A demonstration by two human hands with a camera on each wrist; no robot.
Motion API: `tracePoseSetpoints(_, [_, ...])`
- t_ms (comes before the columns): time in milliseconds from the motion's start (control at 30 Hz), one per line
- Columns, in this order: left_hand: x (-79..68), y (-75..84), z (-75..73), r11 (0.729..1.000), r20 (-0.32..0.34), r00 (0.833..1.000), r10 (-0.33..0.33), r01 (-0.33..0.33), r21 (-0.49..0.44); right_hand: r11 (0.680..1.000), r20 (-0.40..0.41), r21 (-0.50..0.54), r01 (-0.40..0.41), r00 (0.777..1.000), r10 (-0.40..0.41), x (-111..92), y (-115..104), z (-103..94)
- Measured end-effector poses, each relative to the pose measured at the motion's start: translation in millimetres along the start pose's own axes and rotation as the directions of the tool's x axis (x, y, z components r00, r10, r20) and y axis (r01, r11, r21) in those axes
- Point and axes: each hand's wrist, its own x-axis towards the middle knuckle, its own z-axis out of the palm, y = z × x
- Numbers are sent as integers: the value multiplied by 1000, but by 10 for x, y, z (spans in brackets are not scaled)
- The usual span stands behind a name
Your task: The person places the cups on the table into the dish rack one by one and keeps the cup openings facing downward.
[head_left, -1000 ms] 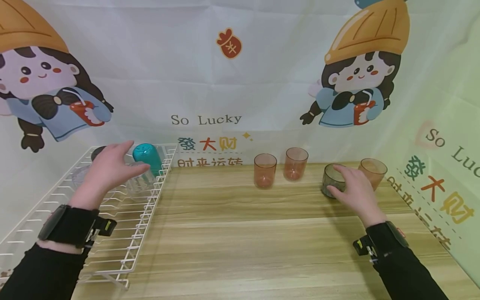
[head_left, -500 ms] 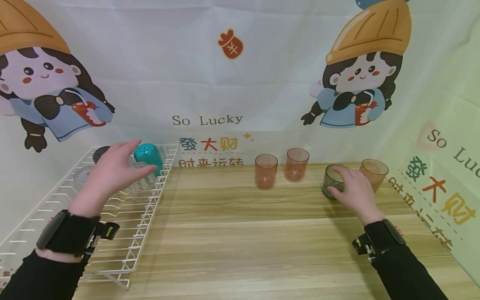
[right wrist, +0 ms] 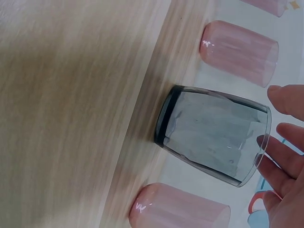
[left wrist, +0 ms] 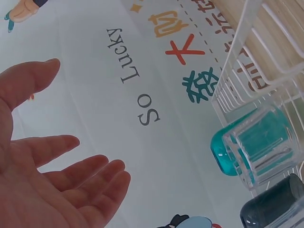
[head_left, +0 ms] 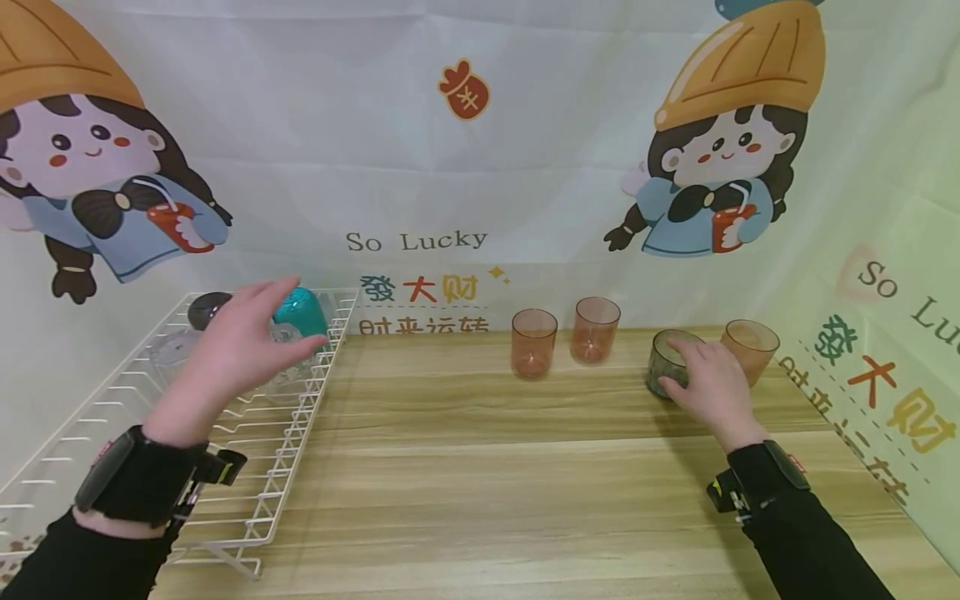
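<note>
My left hand (head_left: 238, 346) hovers over the white wire rack (head_left: 258, 500), thumb and fingers spread with nothing between them. Under and beyond it, upside down on the rack, are a teal glass (head_left: 302, 310), a dark glass (head_left: 207, 310) and clear glasses; a clear one (left wrist: 263, 147) overlaps the teal one in the left wrist view. At the right, my right hand (head_left: 712, 383) is at the rim of a smoky grey glass (head_left: 663, 367) standing upright on the wooden table. In the right wrist view the fingertips (right wrist: 265, 142) overlap its rim, while the thumb shows a gap from it.
Two pink tumblers (head_left: 533, 343) stand near the back of the table (head_left: 487, 492), left of the grey glass. Another pinkish tumbler (head_left: 752, 346) is close behind my right hand. A printed cloth (head_left: 420, 175) hangs along the back and right side.
My left hand has drifted right over the rack, uncovering more of the dark glass and covering part of the teal one. My right hand stays at the grey glass, which has not moved.
</note>
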Motion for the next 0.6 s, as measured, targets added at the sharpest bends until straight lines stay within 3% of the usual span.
tracePoseSetpoints(600, [-141, 285, 89, 989, -60, 989, 137, -140, -44, 999, 57, -40, 19, 998, -16, 8, 26, 82])
